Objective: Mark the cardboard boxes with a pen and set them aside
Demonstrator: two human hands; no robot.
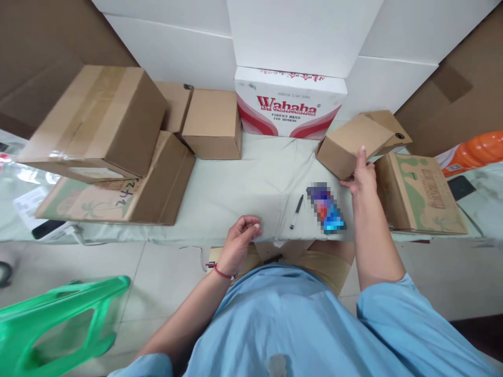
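My right hand (363, 175) is at the near right end of a small plain cardboard box (356, 139). Its index finger lies on the top, the thumb points left by the lower front, and the other fingers bend round the end. The box sits at an angle against another brown box (387, 123) behind it. Over the table's front edge, my left hand (240, 235) hovers with loosely curled fingers and nothing visible in them. Between the hands lie a black pen (297, 212) and a phone with a blurred-out screen (326, 207).
A white Wahaha carton (291, 104) stands at the back. Left of it are a plain box (212, 123) and a taped box (98, 120) stacked on a printed carton (121, 193). On the right are a printed box (422, 193) and an orange bottle (477, 149). A green stool (106, 288) is below left.
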